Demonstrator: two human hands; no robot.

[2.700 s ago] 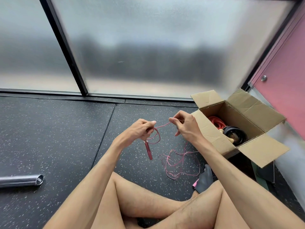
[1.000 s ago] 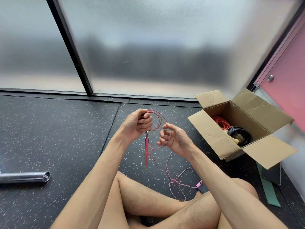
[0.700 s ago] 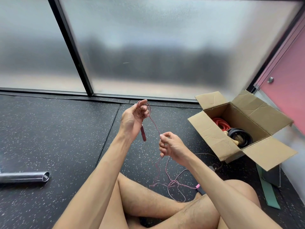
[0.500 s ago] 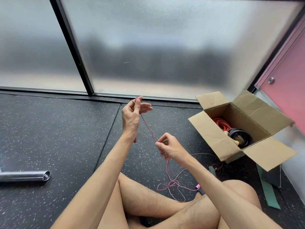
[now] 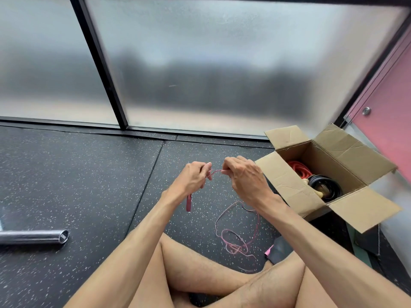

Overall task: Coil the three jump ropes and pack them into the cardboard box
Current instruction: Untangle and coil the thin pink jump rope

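Observation:
A thin pink jump rope lies in loose tangled loops on the floor between my knees. My left hand pinches the rope near one end, and its pink handle hangs below the wrist. My right hand grips the same rope a short way to the right, so a short span stretches between the two hands. The open cardboard box stands at the right, holding a coiled red rope and a coiled black rope.
A metal tube lies on the black speckled floor at the left. A dark object with a pink end rests by my right knee. Frosted glass panels rise behind, a pink door at the right. My crossed legs fill the foreground.
My left hand has dropped from its raised position to chest height. My right hand has risen to meet it, and both now hold the rope close together.

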